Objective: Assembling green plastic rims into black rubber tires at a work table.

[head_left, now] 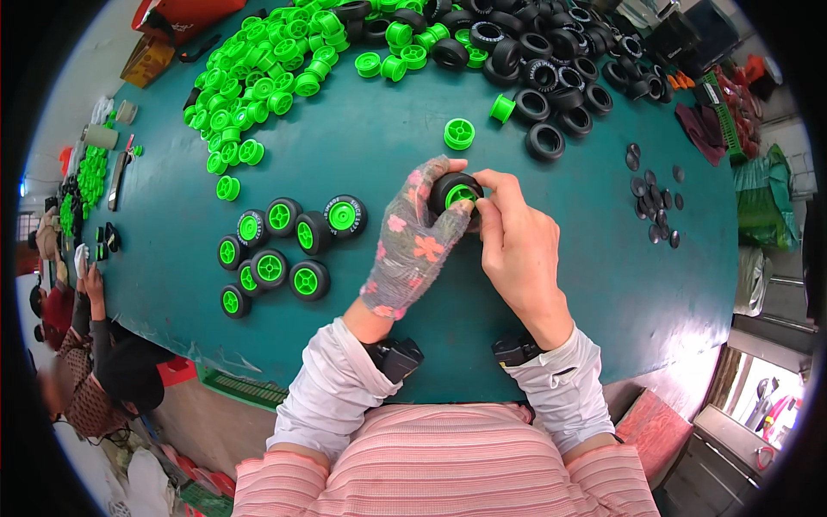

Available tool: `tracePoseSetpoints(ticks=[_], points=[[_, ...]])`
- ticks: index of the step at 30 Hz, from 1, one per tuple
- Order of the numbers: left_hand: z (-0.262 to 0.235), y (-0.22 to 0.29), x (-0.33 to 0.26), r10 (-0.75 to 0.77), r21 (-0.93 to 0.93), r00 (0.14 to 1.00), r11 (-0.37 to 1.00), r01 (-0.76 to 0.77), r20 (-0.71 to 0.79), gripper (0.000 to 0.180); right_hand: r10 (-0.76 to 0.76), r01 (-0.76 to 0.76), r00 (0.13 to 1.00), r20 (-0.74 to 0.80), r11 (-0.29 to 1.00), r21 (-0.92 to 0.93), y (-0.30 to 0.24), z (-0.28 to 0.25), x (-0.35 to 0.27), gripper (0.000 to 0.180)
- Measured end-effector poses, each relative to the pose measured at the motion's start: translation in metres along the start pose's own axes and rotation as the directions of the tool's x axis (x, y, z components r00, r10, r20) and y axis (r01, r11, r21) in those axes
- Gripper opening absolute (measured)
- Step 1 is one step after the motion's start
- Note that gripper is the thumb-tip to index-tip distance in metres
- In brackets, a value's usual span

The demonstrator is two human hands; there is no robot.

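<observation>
Near the middle of the table, a small black toy tyre with a green wheel rim inside it (454, 191) is held between both hands. My left hand (418, 233), in a grey fingerless glove with pink and orange flowers, wraps round its left side. My bare right hand (519, 237) pinches its right edge with thumb and index finger. The fingers partly cover the wheel. Just beyond lies a loose green rim (459, 133). To the left of my left hand sits a group of wheels with black tyres on green rims (270, 268).
A big heap of green rims (258, 77) covers the far left, and black tyres (544, 140) are piled at the far right. Small black discs (655, 202) lie scattered on the right of the green table (379, 112). Other people (95, 370) work at the left edge.
</observation>
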State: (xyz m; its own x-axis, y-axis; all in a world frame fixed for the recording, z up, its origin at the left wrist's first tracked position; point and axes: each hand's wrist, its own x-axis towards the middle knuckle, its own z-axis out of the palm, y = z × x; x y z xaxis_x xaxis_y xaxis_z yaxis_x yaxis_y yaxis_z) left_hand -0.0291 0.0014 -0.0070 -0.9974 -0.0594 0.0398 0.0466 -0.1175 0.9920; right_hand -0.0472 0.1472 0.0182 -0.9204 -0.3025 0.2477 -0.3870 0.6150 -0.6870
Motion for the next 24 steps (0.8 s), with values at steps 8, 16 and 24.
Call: tracePoseSetpoints(ticks=[8, 16, 24], points=[[-0.006, 0.013, 0.002, -0.198, 0.11, 0.973, 0.976, 0.185, 0.12, 0.039, -0.085, 0.082, 0.996, -0.009, 0.982, -0.167, 0.006, 0.005, -0.004, 0.026], [-0.011, 0.016, 0.002, -0.249, 0.136, 0.953, 0.964, 0.227, 0.175, 0.039, -0.193, 0.207, 0.978, 0.083, 0.953, -0.222, 0.002, -0.003, -0.003, 0.04], [-0.008, 0.001, 0.001, -0.114, -0.012, 0.989, 0.993, 0.116, 0.093, 0.044, -0.092, 0.094, 0.995, 0.026, 0.988, -0.122, 0.0, -0.003, -0.002, 0.03]])
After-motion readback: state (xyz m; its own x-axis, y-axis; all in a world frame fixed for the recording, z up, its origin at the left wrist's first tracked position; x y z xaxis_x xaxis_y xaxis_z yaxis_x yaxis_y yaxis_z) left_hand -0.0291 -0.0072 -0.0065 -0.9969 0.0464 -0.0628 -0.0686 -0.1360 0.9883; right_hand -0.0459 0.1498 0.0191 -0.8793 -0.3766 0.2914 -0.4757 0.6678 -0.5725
